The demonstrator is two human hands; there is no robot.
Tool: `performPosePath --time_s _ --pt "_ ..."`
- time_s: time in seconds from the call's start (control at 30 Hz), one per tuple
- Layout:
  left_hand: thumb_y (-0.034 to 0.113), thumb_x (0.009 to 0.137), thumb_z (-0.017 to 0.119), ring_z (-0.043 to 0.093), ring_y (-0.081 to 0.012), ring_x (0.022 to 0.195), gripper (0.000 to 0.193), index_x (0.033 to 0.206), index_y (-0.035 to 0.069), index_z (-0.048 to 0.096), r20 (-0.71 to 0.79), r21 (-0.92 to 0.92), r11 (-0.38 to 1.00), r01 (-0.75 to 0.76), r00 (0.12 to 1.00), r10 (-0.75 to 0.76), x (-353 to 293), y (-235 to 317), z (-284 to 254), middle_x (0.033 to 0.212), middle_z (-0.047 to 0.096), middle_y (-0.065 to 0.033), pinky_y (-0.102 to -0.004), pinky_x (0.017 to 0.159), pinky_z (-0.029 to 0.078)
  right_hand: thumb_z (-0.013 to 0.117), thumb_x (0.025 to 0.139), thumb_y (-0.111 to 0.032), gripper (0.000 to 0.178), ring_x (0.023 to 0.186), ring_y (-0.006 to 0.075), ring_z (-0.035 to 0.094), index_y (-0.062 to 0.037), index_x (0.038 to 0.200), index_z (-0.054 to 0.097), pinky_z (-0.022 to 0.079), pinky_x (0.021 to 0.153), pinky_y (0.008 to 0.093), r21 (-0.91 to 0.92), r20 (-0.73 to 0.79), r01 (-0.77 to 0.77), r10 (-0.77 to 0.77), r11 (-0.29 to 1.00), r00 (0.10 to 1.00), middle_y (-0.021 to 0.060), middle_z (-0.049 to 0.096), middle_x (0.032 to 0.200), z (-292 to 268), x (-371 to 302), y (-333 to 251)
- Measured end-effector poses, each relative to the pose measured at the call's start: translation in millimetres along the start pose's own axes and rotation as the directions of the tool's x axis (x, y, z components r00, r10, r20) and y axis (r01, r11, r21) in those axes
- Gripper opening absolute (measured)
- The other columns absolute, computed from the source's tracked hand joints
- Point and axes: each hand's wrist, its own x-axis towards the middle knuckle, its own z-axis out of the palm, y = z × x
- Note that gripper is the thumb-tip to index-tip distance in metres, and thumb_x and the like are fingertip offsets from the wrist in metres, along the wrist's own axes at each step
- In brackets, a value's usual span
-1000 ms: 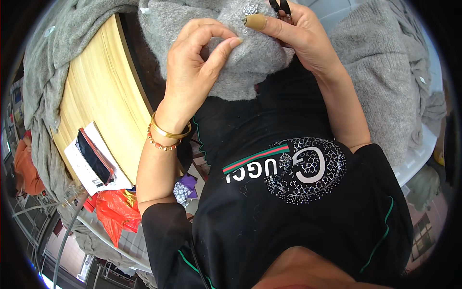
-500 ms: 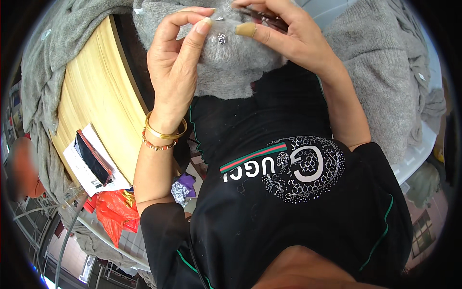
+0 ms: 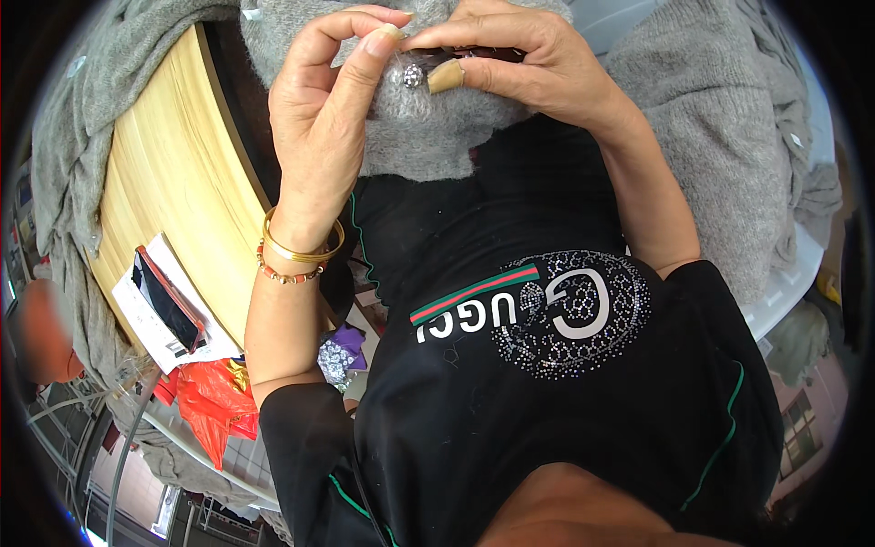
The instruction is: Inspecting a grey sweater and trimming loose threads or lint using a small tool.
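Note:
On the grey fuzzy knit garment (image 3: 428, 146) in my lap sits a round, sparkly silver button (image 3: 413, 76). Just above and left of it, my left hand (image 3: 319, 137) pinches thumb and forefinger together; what lies between them is too small to make out, perhaps thread. My right hand (image 3: 556, 73) reaches in from the right, its forefinger touching the left fingertips. A tan cover wraps its thumb tip, which is beside the button. Inside this hand's curled fingers lies a dark, narrow tool, resembling thread snips (image 3: 501, 55), mostly hidden.
To the left stands a wooden tabletop (image 3: 164, 164) with papers (image 3: 137, 296) and a phone in a red-edged case (image 3: 169, 301). A red plastic bag (image 3: 214, 410) hangs below. More grey knitwear (image 3: 711, 146) is heaped in a pale tub (image 3: 788, 296) on the right.
My right hand has moved left and its forefinger has come to my left fingertips. The dark tool has swung back into the palm. The thumb is now closer to the button.

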Motion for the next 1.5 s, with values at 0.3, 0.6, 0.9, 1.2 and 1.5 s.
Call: performPosePath --time_s 0.3,0.6,0.9,1.2,1.5 --pt "0.01 0.105 0.059 0.061 -0.0173 0.118 0.013 0.113 0.002 0.065 0.006 -0.003 1.0 0.008 1.0 -0.008 0.7 4.3 4.5 0.123 0.068 -0.013 -0.0321 0.107 0.044 0.074 0.094 -0.011 0.032 0.083 0.0135 0.059 -0.003 0.125 0.073 0.046 0.075 0.0269 0.042 0.029 0.078 -0.079 0.996 0.996 0.0051 0.062 0.088 -3.5 -1.7 2.2" --pt "0.011 0.105 0.059 0.062 -0.018 0.117 0.013 0.112 0.002 0.065 0.047 -0.066 0.996 0.052 0.998 -0.049 -0.7 7.4 8.9 0.122 0.068 -0.0121 -0.0324 0.105 0.046 0.077 0.091 -0.008 0.032 0.082 0.0134 0.061 -0.0029 0.122 0.074 0.047 0.074 0.0267 0.053 0.033 0.061 -0.063 0.997 0.997 0.0051 0.065 0.09 -1.6 0.3 -2.8" --pt "0.01 0.105 0.059 0.062 -0.0168 0.115 0.013 0.112 0.002 0.066 0.053 -0.052 0.994 0.091 0.995 -0.088 -2.6 -2.6 3.7 0.121 0.068 -0.0113 -0.0309 0.103 0.047 0.076 0.091 -0.007 0.024 0.083 0.0138 0.064 -0.0028 0.115 0.076 0.049 0.073 0.027 -0.012 0.039 0.118 -0.117 0.993 0.992 0.0054 0.068 0.091 -0.5 0.2 2.0" --pt "0.033 0.111 0.043 0.064 -0.019 0.109 0.037 0.122 0.003 0.062 -0.004 -0.321 0.905 0.278 0.955 -0.295 9.2 12.3 4.6 0.125 0.066 -0.013 -0.031 0.091 0.05 0.078 0.093 -0.011 0.038 0.078 0.0033 0.058 0.001 0.127 0.067 0.044 0.067 0.0211 0.268 0.035 -0.397 0.403 0.878 0.915 -0.0031 0.068 0.091 5.4 -4.8 0.5" --pt "0.034 0.111 0.046 0.059 -0.0163 0.122 0.04 0.124 0.002 0.066 0.045 0.041 0.911 0.41 0.91 -0.411 12.0 12.0 -3.1 0.128 0.067 -0.0099 -0.0306 0.101 0.046 0.079 0.093 -0.016 0.013 0.062 0.0004 0.051 -0.003 0.096 0.076 0.036 0.056 0.019 0.335 -0.061 -0.408 0.451 0.849 0.89 -0.0047 0.067 0.076 -5.8 -8.0 8.6"
